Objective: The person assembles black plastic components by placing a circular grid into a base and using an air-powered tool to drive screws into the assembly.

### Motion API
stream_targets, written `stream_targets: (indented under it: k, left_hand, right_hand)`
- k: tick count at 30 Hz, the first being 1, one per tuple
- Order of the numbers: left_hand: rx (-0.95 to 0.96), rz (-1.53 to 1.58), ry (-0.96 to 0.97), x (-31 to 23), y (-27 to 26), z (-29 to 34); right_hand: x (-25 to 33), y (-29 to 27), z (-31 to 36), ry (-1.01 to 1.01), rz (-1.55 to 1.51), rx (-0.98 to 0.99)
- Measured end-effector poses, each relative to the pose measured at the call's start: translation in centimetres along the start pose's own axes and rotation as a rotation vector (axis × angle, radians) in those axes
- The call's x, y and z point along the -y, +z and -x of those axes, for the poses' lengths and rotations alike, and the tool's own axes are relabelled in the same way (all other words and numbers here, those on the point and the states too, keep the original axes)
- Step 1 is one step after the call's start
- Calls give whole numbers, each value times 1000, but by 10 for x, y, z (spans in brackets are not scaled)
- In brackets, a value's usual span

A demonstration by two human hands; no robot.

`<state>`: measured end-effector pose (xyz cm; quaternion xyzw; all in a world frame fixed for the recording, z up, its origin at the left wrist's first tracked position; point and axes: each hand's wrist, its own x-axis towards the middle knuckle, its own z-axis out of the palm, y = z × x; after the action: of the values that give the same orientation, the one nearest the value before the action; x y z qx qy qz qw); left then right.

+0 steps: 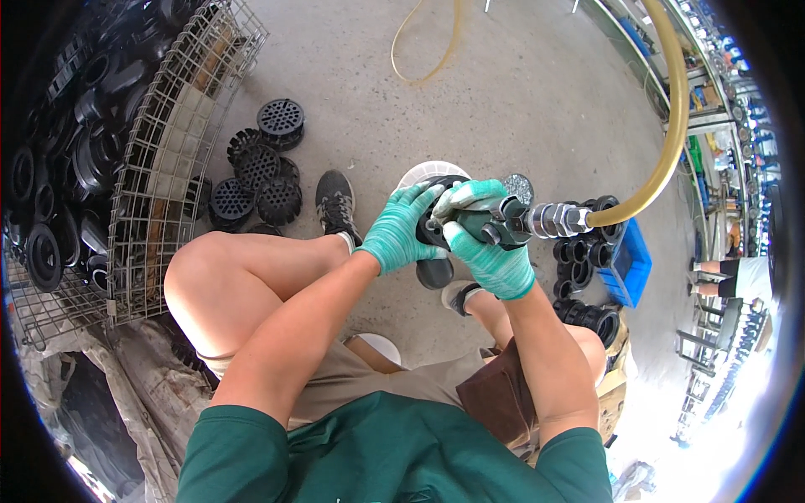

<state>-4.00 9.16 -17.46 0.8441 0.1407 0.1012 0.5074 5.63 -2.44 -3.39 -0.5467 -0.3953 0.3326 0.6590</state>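
I wear green-and-white knit gloves on both hands. My left hand grips the edge of a round black plastic part, fingers bent over its top. In my right hand is a dark green air tool, its working end pressed close to the black part. A metal hose coupling joins the tool to a yellow air hose. Just beyond the part shows the rim of a white round object. Where the tool meets the part is hidden by my fingers.
A wire cage full of black plastic parts stands at the left. Black slotted grates lie stacked on the floor by it. To the right are black rings and a blue crate. Shelving and another person are farther right.
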Motion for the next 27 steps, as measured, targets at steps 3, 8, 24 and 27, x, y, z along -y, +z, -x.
stream_targets:
  k: [3, 8, 24, 27]
  left_hand:
    - [0, -4, -6, 2, 2, 0]
    - [-3, 26, -26, 15, 15, -1]
    - [-3, 4, -18, 1, 1, 0]
    - [-3, 10, -8, -1, 0, 1]
  right_hand:
    - [1, -2, -2, -9, 76, 19]
    - [2, -3, -3, -1, 87, 38]
    - [2, -1, -4, 89, -91, 8]
    - [5, 0, -6, 82, -84, 2]
